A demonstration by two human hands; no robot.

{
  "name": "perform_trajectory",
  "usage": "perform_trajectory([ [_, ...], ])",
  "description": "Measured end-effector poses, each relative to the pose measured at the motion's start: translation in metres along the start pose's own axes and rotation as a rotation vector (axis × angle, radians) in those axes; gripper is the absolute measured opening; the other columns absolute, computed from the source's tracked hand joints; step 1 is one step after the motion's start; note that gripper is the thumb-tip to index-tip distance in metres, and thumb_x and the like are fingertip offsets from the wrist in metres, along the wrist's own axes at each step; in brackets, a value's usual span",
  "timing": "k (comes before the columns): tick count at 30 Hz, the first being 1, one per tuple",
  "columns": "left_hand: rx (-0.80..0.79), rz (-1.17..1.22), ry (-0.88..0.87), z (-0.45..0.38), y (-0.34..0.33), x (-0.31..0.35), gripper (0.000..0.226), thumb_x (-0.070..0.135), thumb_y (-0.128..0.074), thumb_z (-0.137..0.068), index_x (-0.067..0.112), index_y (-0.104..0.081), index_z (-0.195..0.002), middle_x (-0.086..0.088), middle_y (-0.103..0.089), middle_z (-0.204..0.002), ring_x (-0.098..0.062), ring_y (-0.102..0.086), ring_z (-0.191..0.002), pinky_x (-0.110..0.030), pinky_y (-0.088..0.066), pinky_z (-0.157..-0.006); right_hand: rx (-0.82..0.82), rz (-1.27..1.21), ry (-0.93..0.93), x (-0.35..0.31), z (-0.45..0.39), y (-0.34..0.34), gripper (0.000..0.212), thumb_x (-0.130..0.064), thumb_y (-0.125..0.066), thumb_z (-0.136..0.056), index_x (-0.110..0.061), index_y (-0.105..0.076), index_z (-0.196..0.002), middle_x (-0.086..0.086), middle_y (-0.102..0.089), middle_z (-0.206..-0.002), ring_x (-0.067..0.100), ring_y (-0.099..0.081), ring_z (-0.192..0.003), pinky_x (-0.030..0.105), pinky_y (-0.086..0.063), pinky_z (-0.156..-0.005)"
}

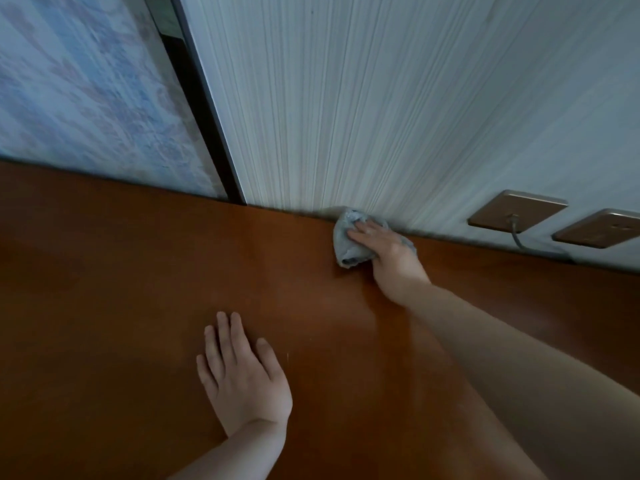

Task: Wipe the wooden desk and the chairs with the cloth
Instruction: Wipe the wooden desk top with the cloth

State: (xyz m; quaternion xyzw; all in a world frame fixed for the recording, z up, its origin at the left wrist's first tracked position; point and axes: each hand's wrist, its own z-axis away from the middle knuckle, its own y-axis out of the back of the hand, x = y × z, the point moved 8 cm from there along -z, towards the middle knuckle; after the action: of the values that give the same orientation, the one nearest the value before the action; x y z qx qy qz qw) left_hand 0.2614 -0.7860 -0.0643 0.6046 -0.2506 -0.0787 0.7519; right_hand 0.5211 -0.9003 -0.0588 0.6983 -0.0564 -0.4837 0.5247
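Observation:
The brown wooden desk (121,289) fills the lower half of the head view. A crumpled grey cloth (344,237) lies on it at the far edge, right against the wall. My right hand (391,258) presses flat on the cloth, fingers pointing left, arm stretched across the desk. My left hand (242,375) rests palm down on the bare desk nearer to me, fingers spread, holding nothing. No chair is visible.
A white striped wall (381,116) rises behind the desk. Two gold socket plates (516,211) (599,228) sit low on it at right, one with a grey cable (519,240) running down. A patterned panel (86,91) with a dark frame stands at left.

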Motion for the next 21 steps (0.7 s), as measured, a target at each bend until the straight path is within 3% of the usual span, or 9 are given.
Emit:
perform_trajectory([
  [2, 0.015, 0.008, -0.005, 0.000, 0.001, 0.000, 0.058, 0.041, -0.013, -0.098, 0.020, -0.026, -0.151, 0.006, -0.016, -0.159, -0.015, -0.006, -0.147, -0.041, -0.004, -0.119, -0.156, -0.099, 0.205, -0.043, 0.040, -0.038, 0.036, -0.004, -0.049, -0.091, -0.008, -0.066, -0.123, 0.014, -0.057, -0.136, 0.028, -0.049, -0.130, 0.051, -0.029, -0.115],
  [4, 0.038, 0.006, -0.016, -0.001, 0.002, 0.000, 0.063, 0.043, -0.011, -0.095, 0.019, -0.030, -0.149, 0.004, -0.021, -0.158, -0.016, -0.010, -0.147, -0.041, -0.007, -0.118, -0.428, 0.024, 0.566, -0.088, 0.098, -0.075, 0.048, -0.001, -0.054, -0.092, -0.016, -0.055, -0.136, 0.005, -0.046, -0.148, 0.018, -0.030, -0.143, 0.040, -0.011, -0.121],
  [5, 0.042, 0.006, -0.022, -0.001, 0.002, 0.000, 0.064, 0.043, -0.010, -0.094, 0.018, -0.032, -0.149, 0.003, -0.023, -0.158, -0.017, -0.011, -0.147, -0.042, -0.007, -0.118, -0.493, 0.062, 0.645, -0.092, 0.108, -0.080, 0.052, 0.001, -0.051, -0.093, -0.019, -0.050, -0.141, 0.001, -0.040, -0.152, 0.012, -0.022, -0.145, 0.031, -0.003, -0.120],
  [7, 0.036, 0.013, -0.018, -0.002, 0.001, 0.001, 0.064, 0.044, -0.009, -0.094, 0.019, -0.031, -0.149, 0.003, -0.022, -0.158, -0.016, -0.010, -0.147, -0.040, -0.005, -0.118, -0.354, 0.030, 0.551, -0.079, 0.076, -0.061, 0.047, -0.005, -0.040, -0.095, -0.017, -0.054, -0.138, 0.003, -0.044, -0.149, 0.011, -0.027, -0.142, 0.020, -0.002, -0.117],
  [10, 0.038, 0.010, -0.020, 0.000, 0.001, 0.001, 0.064, 0.045, -0.007, -0.094, 0.020, -0.028, -0.150, 0.004, -0.019, -0.159, -0.015, -0.007, -0.147, -0.039, -0.002, -0.119, -0.022, 0.032, 0.101, -0.028, 0.005, -0.015, 0.055, 0.006, -0.037, -0.091, -0.017, -0.052, -0.139, 0.006, -0.042, -0.150, 0.018, -0.027, -0.143, 0.020, -0.003, -0.115],
  [14, 0.047, 0.033, -0.024, -0.001, 0.002, 0.000, 0.065, 0.046, -0.004, -0.095, 0.020, -0.027, -0.150, 0.005, -0.017, -0.159, -0.015, -0.005, -0.147, -0.038, -0.001, -0.119, 0.077, 0.040, -0.015, -0.023, 0.009, -0.019, 0.058, 0.011, -0.042, -0.090, -0.019, -0.054, -0.137, 0.005, -0.042, -0.150, 0.024, -0.029, -0.143, 0.025, -0.008, -0.116],
  [16, 0.053, 0.054, -0.030, 0.000, 0.002, 0.001, 0.067, 0.048, -0.002, -0.095, 0.020, -0.026, -0.151, 0.005, -0.016, -0.159, -0.014, -0.003, -0.147, -0.037, 0.001, -0.119, 0.043, 0.021, 0.162, -0.060, 0.048, -0.044, 0.057, 0.012, -0.047, -0.082, -0.015, -0.061, -0.131, 0.010, -0.050, -0.143, 0.024, -0.034, -0.138, 0.030, -0.014, -0.115],
  [18, 0.052, 0.088, -0.038, 0.001, 0.002, 0.000, 0.068, 0.048, -0.001, -0.095, 0.019, -0.028, -0.150, 0.005, -0.017, -0.159, -0.014, -0.004, -0.147, -0.037, 0.001, -0.118, -0.202, 0.013, 0.300, -0.096, 0.101, -0.085, 0.064, 0.012, -0.046, -0.081, -0.016, -0.054, -0.138, 0.002, -0.044, -0.149, 0.009, -0.022, -0.144, 0.027, -0.004, -0.119],
  [21, 0.037, 0.143, -0.052, 0.000, 0.003, -0.004, 0.066, 0.049, -0.010, -0.094, 0.019, -0.033, -0.148, 0.003, -0.021, -0.158, -0.015, -0.007, -0.147, -0.037, 0.002, -0.118, -0.299, -0.044, 0.238, -0.101, 0.166, -0.094, 0.068, 0.011, -0.047, -0.081, -0.019, -0.048, -0.142, -0.012, -0.037, -0.152, -0.006, -0.009, -0.144, 0.022, 0.002, -0.119],
])
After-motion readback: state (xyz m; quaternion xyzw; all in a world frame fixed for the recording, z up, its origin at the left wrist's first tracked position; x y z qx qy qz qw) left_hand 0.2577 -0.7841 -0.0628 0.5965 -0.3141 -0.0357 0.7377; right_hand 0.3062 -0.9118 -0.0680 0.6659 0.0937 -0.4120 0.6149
